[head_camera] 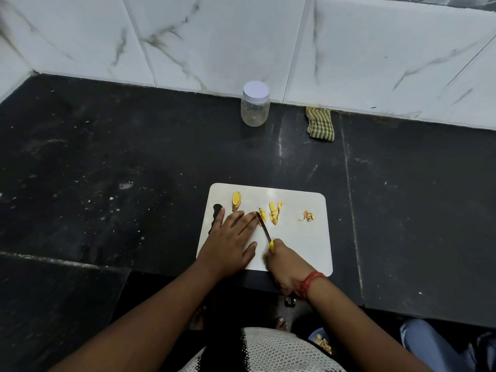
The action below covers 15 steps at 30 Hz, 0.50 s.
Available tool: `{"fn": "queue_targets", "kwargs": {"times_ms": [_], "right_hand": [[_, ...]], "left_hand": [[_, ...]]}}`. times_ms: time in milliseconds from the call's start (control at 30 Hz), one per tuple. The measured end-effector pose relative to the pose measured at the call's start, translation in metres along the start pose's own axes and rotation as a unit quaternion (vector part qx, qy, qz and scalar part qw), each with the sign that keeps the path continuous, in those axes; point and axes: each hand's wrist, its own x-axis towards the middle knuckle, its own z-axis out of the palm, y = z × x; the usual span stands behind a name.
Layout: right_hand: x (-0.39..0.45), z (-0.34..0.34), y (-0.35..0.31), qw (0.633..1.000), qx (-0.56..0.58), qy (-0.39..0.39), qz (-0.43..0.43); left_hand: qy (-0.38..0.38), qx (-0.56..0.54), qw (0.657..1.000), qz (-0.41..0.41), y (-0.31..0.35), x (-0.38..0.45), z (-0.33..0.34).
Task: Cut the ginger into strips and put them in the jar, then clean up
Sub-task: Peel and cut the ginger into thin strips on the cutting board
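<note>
A white cutting board point(300, 242) lies on the black counter near its front edge. On it are a ginger slice point(236, 201) at the far left, cut yellow ginger strips point(274, 212) in the middle and a small heap of peel scraps point(308, 216) to the right. My left hand point(230, 242) lies flat on the board, its fingertips pressing on a ginger piece that they mostly hide. My right hand point(285, 264) grips a yellow-handled knife point(264, 228), whose blade tip meets the ginger at my left fingertips. A clear jar point(255, 104) with a white lid stands shut by the back wall.
A folded green checked cloth point(320, 124) lies by the wall, right of the jar. The black counter point(107, 170) stretches wide to the left and right of the board. White marble tiles point(241, 41) form the back wall. The board's handle hole point(217, 212) is beside my left hand.
</note>
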Motion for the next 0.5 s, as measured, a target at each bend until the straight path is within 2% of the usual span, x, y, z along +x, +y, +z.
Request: {"fn": "queue_targets", "kwargs": {"times_ms": [267,400,500], "right_hand": [[-0.0032,-0.0005,0.0054,0.999,0.002,-0.028,-0.028],[-0.0038,0.0020,0.0035,0.999,-0.015,0.018,-0.035],[-0.0019,0.0053,0.0005,0.998,-0.044,0.023,-0.034]], "left_hand": [[0.001,0.005,1.000,-0.003,-0.0003,0.0007,0.0017],[0.006,0.011,1.000,-0.002,-0.0005,0.0011,0.0026],[0.009,0.013,1.000,-0.004,-0.0008,0.0015,0.0029]]}}
